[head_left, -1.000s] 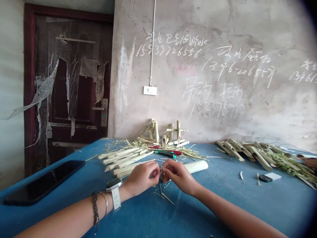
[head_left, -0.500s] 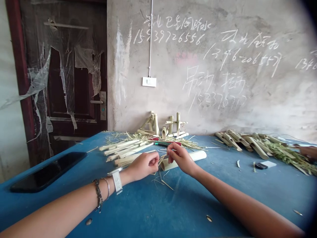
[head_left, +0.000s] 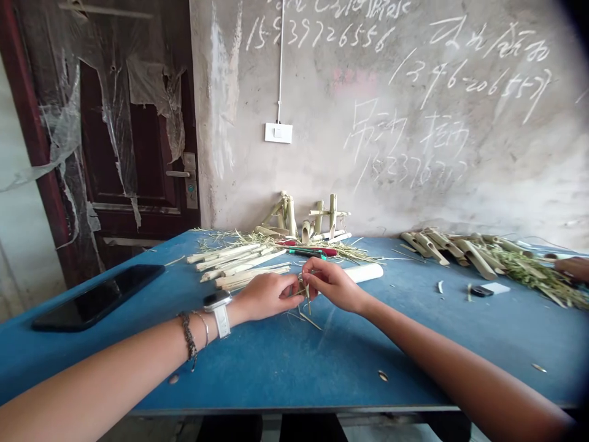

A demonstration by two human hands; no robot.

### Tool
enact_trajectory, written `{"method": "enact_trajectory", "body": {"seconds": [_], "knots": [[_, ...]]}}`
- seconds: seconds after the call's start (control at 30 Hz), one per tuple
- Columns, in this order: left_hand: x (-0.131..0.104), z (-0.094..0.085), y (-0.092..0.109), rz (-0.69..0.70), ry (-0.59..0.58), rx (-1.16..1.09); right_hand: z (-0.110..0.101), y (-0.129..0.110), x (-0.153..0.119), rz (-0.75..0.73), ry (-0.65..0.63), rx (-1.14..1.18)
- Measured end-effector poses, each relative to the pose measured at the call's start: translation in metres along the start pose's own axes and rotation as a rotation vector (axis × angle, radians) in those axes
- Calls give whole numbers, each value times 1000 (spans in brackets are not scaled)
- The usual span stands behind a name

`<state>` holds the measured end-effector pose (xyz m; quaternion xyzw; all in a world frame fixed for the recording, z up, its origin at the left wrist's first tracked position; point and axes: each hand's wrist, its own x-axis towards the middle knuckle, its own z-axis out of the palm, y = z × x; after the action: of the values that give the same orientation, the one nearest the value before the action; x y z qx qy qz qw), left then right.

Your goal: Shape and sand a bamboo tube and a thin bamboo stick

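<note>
My left hand point(head_left: 269, 297), with a white-strapped watch point(head_left: 221, 316) at the wrist, is closed in a pinch on thin plant strips point(head_left: 307, 293). My right hand point(head_left: 335, 287) pinches the same strips from the other side, its fingertips nearly meeting those of the left. The strips hang just over the blue table. Behind my right hand lies a pale, thick hollow stalk piece point(head_left: 365, 273), partly hidden by the fingers. Peeled sticks point(head_left: 234, 263) lie in rows beyond my left hand. A few loose fibres point(head_left: 310, 320) rest below the fingers.
A black phone point(head_left: 99, 298) lies at the left of the blue table point(head_left: 276, 371). Small stalk structures point(head_left: 332, 215) stand by the wall amid shavings and red and green tools point(head_left: 313, 252). Cut stalks point(head_left: 476, 258), a black-and-white object point(head_left: 490, 290) and another person's hand point(head_left: 572, 266) are at right.
My hands have come closer together, and the strips between them now hang lower and show more plainly. The view has tilted down, bringing the table's near edge into sight.
</note>
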<state>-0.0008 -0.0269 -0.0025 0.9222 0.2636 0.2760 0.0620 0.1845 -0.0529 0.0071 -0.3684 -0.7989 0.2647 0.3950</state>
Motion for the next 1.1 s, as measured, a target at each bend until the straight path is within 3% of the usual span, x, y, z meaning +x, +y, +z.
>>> {"method": "enact_trajectory", "body": {"seconds": [0.17,0.33,0.4,0.53,0.6,0.7,0.97,1.1], "knots": [[0,-4,2,108,-39,-2,-2,-1,0,-19,28,-93],[0,-9,10,46,-100,-63,0,5,3,-15,93,-244],[-2,-9,14,74,-152,-94,-6,12,5,21,178,-243],[-6,-6,21,196,-205,-98,-41,33,9,98,509,-178],[-6,-5,18,205,-165,-85,-59,39,9,100,622,-155],[-3,-6,7,146,-83,-37,-71,41,8,93,662,-136],[3,1,-18,-85,152,62,-61,38,10,119,617,-169],[3,9,-28,-125,161,51,-64,41,11,123,597,-58]]}}
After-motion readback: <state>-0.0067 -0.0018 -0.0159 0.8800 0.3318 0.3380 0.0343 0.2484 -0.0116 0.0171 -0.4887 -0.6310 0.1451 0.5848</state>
